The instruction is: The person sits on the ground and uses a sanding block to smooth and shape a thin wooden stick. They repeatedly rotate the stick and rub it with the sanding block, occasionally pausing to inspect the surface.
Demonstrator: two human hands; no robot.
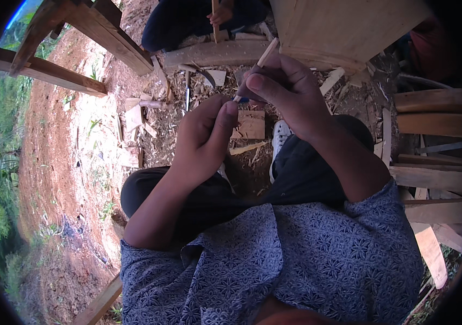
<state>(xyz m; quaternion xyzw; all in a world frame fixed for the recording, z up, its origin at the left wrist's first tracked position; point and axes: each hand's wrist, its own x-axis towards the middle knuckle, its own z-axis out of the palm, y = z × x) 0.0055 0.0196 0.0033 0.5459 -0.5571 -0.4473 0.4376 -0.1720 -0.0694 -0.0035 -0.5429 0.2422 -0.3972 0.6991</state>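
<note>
A thin pale wooden stick [267, 53] slants up and to the right between my hands, above my knees. My left hand [202, 138] pinches its lower end between thumb and curled fingers. Higher up, my right hand [291, 89] is closed around the stick, its thumb pressing on a dark flat piece [245, 86] that lies against it. What that piece is, I cannot make out. Below the hands, a square wooden block [251, 124] rests on the ground between my feet.
Wood shavings cover the ground. A curved sickle [207, 77], a narrow blade [187, 97] and a wooden-handled tool [152, 103] lie ahead, left of centre. Another person's hand [221, 13] holds an upright stick beyond a thick timber [223, 53]. Planks [431, 179] are stacked at right.
</note>
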